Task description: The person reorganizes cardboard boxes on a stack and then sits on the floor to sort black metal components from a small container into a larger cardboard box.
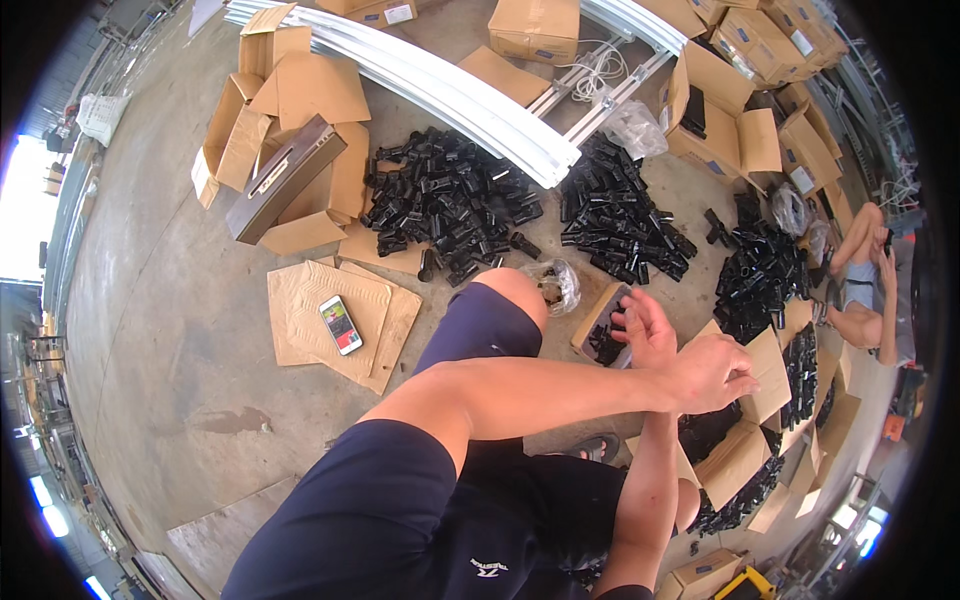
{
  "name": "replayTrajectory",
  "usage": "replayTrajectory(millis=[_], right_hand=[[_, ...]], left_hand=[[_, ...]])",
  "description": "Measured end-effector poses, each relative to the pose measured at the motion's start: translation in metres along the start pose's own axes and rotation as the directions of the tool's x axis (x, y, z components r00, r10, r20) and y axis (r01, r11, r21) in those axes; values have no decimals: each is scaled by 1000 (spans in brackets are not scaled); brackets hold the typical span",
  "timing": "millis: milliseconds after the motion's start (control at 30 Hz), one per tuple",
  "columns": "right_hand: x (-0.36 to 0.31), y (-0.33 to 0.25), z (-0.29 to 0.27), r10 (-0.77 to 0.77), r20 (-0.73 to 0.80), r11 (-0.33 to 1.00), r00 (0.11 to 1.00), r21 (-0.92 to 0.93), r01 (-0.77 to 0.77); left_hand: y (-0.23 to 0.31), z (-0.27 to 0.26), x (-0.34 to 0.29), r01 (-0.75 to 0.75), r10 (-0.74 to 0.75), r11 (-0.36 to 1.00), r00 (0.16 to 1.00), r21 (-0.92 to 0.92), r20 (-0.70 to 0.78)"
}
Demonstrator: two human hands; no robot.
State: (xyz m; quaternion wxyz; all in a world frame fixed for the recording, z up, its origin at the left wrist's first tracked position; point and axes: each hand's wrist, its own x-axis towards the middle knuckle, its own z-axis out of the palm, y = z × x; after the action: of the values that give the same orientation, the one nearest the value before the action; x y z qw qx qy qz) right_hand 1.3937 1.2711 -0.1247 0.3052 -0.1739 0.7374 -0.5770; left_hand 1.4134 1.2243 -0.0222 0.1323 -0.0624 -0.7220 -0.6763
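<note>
My left forearm reaches across to the right, over my right wrist. My left hand is curled above the flap of an open carton on the right. Its fingertips are drawn toward the thumb, and anything between them is too small to tell. Beneath the crossing, my right hand points away from me with bent fingers apart and nothing seen in them. It is beside a small open box that holds small black parts. Past the box lies a heap of black plastic fittings.
More black fittings are piled beyond my knee, near long white metal profiles. A phone rests on flat cardboard at the left. Opened cartons full of black pieces stand at the right. Another person sits at the far right.
</note>
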Motion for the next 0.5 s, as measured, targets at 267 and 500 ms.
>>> replayTrajectory(millis=[267,500], right_hand=[[-43,0,-30,162,-28,960,986,237,-151],[-69,-60,-95,-103,-447,937,888,-343,-64]], left_hand=[[12,-7,-1,33,-30,999,994,26,-107],[5,-42,20,25,-37,993,994,-119,-101]])
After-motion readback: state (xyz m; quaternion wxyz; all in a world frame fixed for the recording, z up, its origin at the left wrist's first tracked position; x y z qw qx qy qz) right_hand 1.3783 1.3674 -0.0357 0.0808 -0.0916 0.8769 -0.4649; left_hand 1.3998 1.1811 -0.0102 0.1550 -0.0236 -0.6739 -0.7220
